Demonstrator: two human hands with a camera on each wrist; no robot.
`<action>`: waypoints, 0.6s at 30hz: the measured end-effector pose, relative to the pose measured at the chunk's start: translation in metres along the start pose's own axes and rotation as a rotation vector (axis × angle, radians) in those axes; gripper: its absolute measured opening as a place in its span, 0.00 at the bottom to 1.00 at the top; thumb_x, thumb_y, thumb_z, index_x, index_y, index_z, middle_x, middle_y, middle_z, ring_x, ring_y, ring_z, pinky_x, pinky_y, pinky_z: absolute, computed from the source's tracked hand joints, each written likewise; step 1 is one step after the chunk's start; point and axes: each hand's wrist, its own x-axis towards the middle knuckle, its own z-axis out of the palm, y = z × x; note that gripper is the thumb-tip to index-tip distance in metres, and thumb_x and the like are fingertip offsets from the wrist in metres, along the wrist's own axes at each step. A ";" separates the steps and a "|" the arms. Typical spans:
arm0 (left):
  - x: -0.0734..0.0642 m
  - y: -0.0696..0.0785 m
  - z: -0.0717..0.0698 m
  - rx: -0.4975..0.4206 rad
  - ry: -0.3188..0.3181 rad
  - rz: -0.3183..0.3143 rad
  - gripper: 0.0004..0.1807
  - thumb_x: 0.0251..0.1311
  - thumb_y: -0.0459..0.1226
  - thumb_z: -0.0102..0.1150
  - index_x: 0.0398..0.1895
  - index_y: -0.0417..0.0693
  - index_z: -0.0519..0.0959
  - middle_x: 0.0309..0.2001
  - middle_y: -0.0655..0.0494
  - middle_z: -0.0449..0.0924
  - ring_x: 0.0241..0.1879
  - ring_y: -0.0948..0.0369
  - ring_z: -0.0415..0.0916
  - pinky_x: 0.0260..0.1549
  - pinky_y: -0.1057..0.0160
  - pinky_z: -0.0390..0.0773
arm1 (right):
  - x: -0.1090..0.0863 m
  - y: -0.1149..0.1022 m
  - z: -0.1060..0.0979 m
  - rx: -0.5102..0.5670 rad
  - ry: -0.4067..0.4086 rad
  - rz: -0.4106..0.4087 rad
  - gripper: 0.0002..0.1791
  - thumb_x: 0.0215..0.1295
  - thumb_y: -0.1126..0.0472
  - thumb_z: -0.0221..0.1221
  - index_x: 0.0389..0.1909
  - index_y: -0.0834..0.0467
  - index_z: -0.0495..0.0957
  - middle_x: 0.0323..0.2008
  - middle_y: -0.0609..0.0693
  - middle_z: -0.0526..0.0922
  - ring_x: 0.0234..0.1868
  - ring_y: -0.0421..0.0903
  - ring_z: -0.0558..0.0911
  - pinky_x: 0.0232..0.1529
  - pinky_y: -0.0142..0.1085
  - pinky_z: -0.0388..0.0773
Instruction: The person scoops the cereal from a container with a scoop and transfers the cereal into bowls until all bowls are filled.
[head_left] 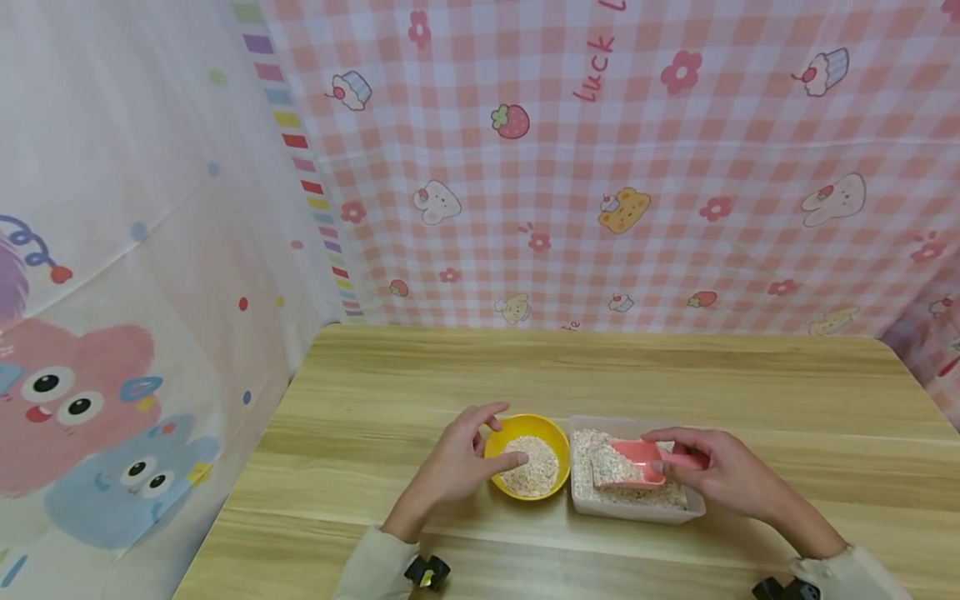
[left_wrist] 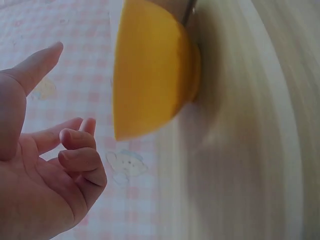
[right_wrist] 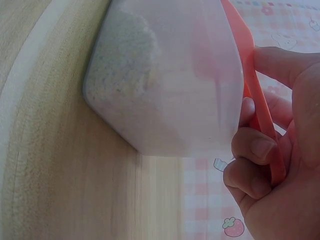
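In the head view my right hand [head_left: 726, 471] grips the handle of a pink scoop [head_left: 637, 461]. Pale oat-like flakes [head_left: 611, 463] fill the front of the scoop. It lies within a translucent plastic tub [head_left: 637, 510] of the same flakes. The right wrist view has my fingers wrapped round the scoop's handle [right_wrist: 268, 117], by the tub's rim. Beside the tub stands a yellow bowl [head_left: 551, 427] partly filled with flakes. My left hand [head_left: 467, 454] hovers at the bowl's left side, thumb over it. From the left wrist, its relaxed fingers look apart from the bowl [left_wrist: 150, 75].
Bowl and tub sit close together on a wood-grain table [head_left: 420, 375]. A pink checked cloth [head_left: 562, 167] hangs behind the table's far edge. To the left is a white cloth [head_left: 150, 275] with cartoon figures.
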 end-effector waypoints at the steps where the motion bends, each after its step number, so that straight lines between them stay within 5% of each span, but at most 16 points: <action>1: -0.001 -0.002 -0.001 -0.001 0.000 -0.005 0.40 0.54 0.53 0.72 0.69 0.52 0.70 0.49 0.51 0.74 0.27 0.62 0.65 0.23 0.70 0.65 | 0.000 0.000 0.000 0.000 -0.001 -0.003 0.16 0.67 0.62 0.63 0.55 0.57 0.80 0.18 0.34 0.63 0.18 0.28 0.59 0.14 0.27 0.62; 18: -0.004 -0.025 -0.007 -0.020 -0.082 -0.038 0.46 0.54 0.51 0.72 0.74 0.50 0.62 0.53 0.53 0.72 0.33 0.60 0.67 0.27 0.69 0.69 | 0.001 -0.001 0.000 -0.016 -0.001 0.013 0.16 0.66 0.60 0.64 0.55 0.56 0.81 0.18 0.34 0.64 0.17 0.28 0.59 0.14 0.27 0.62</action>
